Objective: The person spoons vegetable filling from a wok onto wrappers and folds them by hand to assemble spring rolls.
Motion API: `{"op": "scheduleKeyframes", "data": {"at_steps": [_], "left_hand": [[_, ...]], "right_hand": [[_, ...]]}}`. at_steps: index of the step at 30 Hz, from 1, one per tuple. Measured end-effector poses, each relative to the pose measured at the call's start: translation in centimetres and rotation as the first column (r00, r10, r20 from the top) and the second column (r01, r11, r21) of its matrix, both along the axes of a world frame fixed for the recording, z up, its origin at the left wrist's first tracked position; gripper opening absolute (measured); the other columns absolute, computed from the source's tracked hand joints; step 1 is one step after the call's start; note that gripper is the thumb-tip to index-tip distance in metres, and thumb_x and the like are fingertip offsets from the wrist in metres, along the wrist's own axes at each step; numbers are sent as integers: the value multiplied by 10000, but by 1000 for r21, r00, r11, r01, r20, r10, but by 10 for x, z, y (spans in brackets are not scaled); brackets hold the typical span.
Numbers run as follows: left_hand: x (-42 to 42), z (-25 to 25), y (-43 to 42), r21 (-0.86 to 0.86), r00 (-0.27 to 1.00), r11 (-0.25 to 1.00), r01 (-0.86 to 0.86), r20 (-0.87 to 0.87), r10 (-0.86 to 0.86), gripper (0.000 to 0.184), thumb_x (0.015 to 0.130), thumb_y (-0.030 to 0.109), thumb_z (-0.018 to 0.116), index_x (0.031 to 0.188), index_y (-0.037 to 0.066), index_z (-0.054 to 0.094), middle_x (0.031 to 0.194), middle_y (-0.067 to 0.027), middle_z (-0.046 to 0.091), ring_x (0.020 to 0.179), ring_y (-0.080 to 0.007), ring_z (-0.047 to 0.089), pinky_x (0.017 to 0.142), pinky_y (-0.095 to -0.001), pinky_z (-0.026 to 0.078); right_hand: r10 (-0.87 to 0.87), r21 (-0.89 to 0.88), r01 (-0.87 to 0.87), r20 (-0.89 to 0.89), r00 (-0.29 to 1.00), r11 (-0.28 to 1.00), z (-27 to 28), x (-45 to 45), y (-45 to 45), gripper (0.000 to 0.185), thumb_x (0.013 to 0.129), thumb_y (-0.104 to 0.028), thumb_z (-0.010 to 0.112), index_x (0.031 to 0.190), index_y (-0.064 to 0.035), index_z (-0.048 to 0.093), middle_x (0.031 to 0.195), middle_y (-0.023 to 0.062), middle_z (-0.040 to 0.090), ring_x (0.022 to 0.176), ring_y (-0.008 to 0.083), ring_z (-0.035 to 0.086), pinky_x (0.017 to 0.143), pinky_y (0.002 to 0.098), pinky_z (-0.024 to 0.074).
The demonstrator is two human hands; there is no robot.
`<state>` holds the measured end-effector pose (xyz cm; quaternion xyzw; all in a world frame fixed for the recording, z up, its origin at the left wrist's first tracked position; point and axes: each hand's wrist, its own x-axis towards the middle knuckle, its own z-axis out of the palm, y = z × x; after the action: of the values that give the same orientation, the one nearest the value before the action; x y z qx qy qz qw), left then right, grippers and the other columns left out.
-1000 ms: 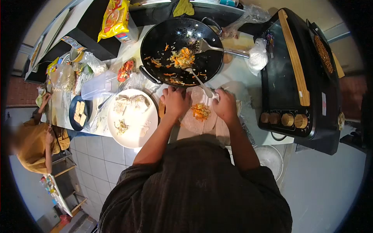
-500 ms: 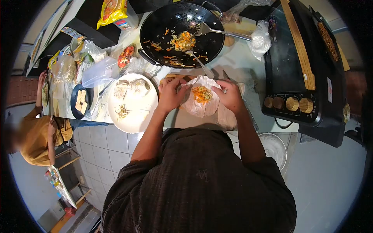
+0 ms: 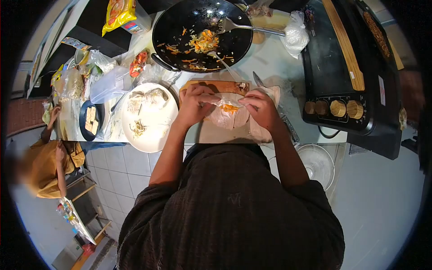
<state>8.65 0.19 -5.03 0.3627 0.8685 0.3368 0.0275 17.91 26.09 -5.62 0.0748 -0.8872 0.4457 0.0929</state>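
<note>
Between my hands is a thin, pale, round wrapper (image 3: 225, 119) with shredded orange and yellow vegetable filling (image 3: 229, 108) on it. My left hand (image 3: 194, 105) pinches the wrapper's far edge on the left side. My right hand (image 3: 262, 108) pinches the same far edge on the right, and this edge is lifted and folded over part of the filling. Beneath lies a wooden cutting board (image 3: 209, 88). More pale sheets, seemingly wrappers (image 3: 271, 93), lie to the right, partly hidden by my right hand. A knife (image 3: 290, 128) is beside my right forearm.
A black wok (image 3: 168, 33) holds cooked vegetables, a spatula (image 3: 261, 29) and a spoon (image 3: 223, 65). To the left are a white plate (image 3: 155, 128) and a dark plate of rolls (image 3: 91, 121). An electric griddle (image 3: 333, 67) stands right. Another person (image 3: 49, 166) is at far left.
Both hands have drawn closer together and folded the wrapper's far edge towards me, covering part of the filling. The view has shifted slightly.
</note>
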Motion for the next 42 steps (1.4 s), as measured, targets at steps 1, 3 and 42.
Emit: {"op": "scheduleKeyframes", "data": {"at_steps": [1,3,42], "left_hand": [[0,1,-2,-6,1000,1000,26,-17,-26,336,704,121,772,998,285,774,1039,60,635,1098,-238,522,946,-412,322],[1,3,-4,-44,999,998,41,-3,-41,333,692,121,778,985,279,774,1079,59,627,1124,-238,509,947,-422,320],[51,-6,-3,-62,963,970,234,-120,-240,259,724,185,753,976,158,704,1308,-50,544,1239,-325,459,988,-490,333]], "right_hand": [[30,56,-29,-30,999,998,0,0,1,200,756,0,672,931,-68,741,974,112,659,921,307,635,837,399,509],[61,111,-55,-55,997,992,-1,3,0,211,743,6,672,922,-79,746,959,99,652,906,297,631,828,396,506],[38,338,-17,-56,998,941,3,57,-31,125,762,-131,747,872,-100,696,1380,61,493,1296,307,407,1035,473,339]]}}
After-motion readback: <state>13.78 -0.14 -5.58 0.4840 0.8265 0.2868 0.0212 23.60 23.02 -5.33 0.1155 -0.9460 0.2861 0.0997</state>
